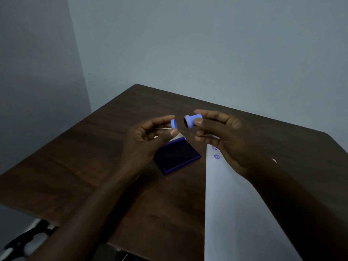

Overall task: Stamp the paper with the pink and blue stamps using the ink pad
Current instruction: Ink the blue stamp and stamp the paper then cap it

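Observation:
My right hand holds a small blue stamp sideways above the table, its dark stamping face turned left. My left hand pinches the stamp's blue cap between thumb and forefinger, a short gap away from the stamp. Below my hands the purple ink pad lies open on the dark wooden table. A white sheet of paper lies to the right of the pad, with two purple stamp marks near its far corner. No pink stamp is in view.
The table stands in a corner of grey-blue walls. Its left edge drops to a floor with dark and white objects at the lower left. My right forearm covers much of the paper's right side.

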Motion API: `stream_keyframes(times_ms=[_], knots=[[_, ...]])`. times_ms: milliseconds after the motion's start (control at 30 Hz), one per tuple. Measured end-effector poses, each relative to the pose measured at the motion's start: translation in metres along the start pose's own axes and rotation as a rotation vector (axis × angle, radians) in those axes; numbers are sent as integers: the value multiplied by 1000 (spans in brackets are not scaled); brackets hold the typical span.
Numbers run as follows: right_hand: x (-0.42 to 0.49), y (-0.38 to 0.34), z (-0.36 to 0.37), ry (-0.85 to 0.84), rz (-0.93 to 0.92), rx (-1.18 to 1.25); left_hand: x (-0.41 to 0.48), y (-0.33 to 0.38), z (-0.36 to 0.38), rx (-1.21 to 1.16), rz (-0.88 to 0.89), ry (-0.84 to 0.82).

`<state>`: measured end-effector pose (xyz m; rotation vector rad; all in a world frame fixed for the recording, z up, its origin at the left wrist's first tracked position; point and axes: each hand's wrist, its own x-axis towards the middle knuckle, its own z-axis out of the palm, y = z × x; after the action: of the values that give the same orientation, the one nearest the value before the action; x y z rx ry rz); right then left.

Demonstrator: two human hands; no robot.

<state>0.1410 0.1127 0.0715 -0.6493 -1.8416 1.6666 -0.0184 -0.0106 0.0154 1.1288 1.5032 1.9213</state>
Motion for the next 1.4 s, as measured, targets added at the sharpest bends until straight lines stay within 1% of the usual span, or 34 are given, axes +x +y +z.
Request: stream_keyframes(times_ms=[100, 167, 300, 433, 567, 700, 867, 1000, 1133, 1400], knots=[[-3, -1, 5, 27, -23, -67, 0, 1, 2, 23, -2, -5], [-5, -2, 0, 48, -33, -103, 1, 1, 3, 27, -11, 31], [-10, 0, -37, 175, -40, -272, 4, -1, 1, 11, -49, 149], [-13, 18, -82, 272, 28, -457, 7, -3, -1, 18, -62, 196], [-10, 49, -103, 302, 69, -715, 6, -2, 1, 45, -78, 196], [-8, 68, -108, 288, 44, -881, 4, 3, 1, 37, -79, 186], [-5, 71, -110, 287, -43, -979, 6, 1, 2, 71, -82, 192], [-7, 68, -106, 254, -88, -1071, 6, 1, 2, 85, -86, 195], [-10, 68, -101, 261, -134, -1115, 6, 0, 2, 96, -86, 203], [-7, 68, -101, 237, -85, -1081, 5, 1, 5, 124, -80, 195]])
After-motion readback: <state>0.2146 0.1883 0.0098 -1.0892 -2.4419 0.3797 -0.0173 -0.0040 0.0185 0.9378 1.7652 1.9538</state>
